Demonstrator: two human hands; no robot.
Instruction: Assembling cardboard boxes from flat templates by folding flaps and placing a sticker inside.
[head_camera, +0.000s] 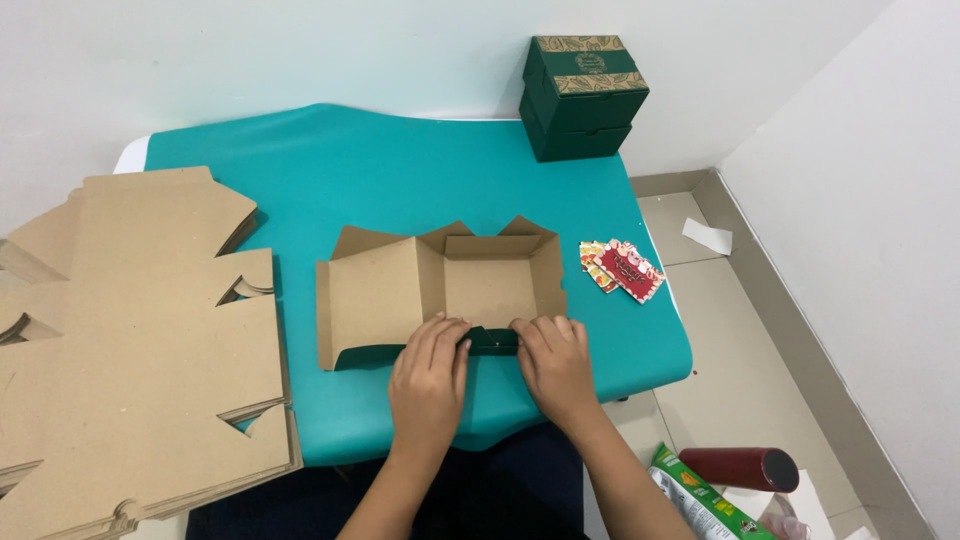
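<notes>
1. Head view, bottom centre of the frame: the left hand (428, 385) and the right hand (556, 368) lie side by side, fingers together and pressed flat on the near flap of a half-folded cardboard box (440, 290). That flap is bent over so its green outer face shows, and the flat press seems to hold the crease down.
2. This box sits in the middle of the frame on the teal surface (400, 170), brown inside up, its far and right walls already raised and a loose panel lying flat to the left.
3. Left edge of the frame: a stack of flat cardboard blanks (140, 350), close at hand.
4. Right of the box: small red printed cards (622, 268) near the surface edge.
5. Lower right: a dark red tube (740, 468) and a green packet (700, 500) on the floor.
6. Upper centre, farthest: two finished green boxes (582, 98), stacked against the wall, out of the way.
</notes>
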